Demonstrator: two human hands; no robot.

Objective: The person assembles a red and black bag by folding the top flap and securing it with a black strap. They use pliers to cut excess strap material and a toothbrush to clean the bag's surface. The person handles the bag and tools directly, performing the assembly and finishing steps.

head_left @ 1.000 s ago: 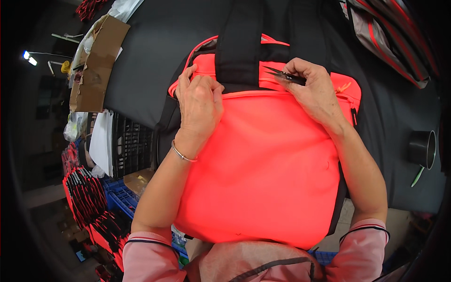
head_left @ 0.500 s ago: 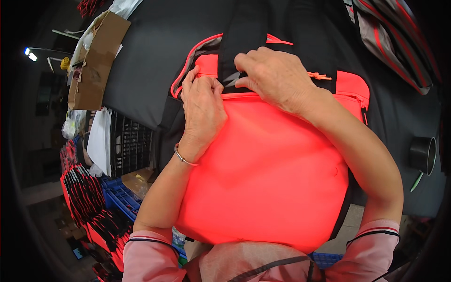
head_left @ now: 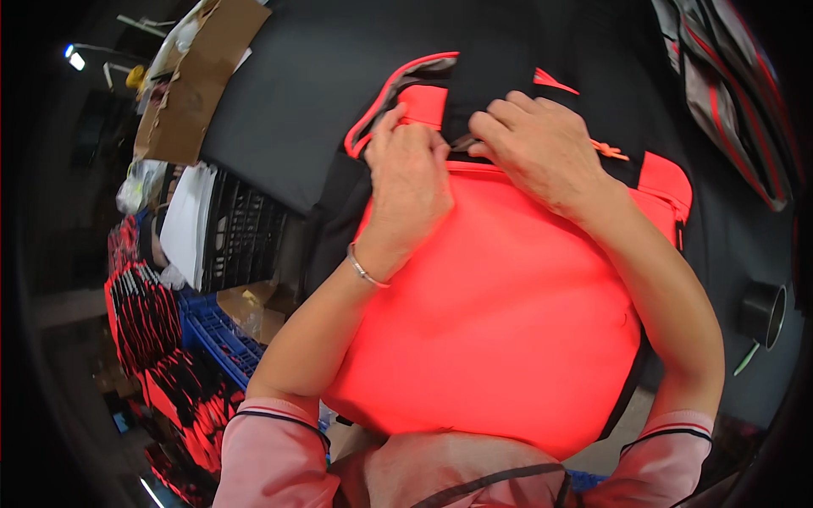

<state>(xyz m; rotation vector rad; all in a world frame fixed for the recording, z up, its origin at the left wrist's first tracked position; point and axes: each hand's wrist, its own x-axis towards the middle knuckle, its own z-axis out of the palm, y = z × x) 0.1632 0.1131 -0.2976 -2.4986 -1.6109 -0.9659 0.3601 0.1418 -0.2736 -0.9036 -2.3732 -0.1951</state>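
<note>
A neon coral-pink and black backpack lies before me, its lower end against my body. The zipped top is partly open on the left, showing grey lining. My left hand is closed, pinching the bag's top edge beside the coral patch. My right hand is curled at the same edge, just right of the left. A thin greyish piece shows at its fingertips, too hidden to name. Black shoulder straps run away beyond the hands. An orange cord pull lies right of my right hand.
A torn cardboard box stands far left, above a black crate with white sheets. Stacked coral-and-black pieces and a blue crate lie lower left. At right are a dark metal cup, a green-handled tool and grey-and-coral bags.
The view has shifted, so the bag and both hands appear farther right. Both hands keep their closed grip at the top edge, with the right fingers moved slightly.
</note>
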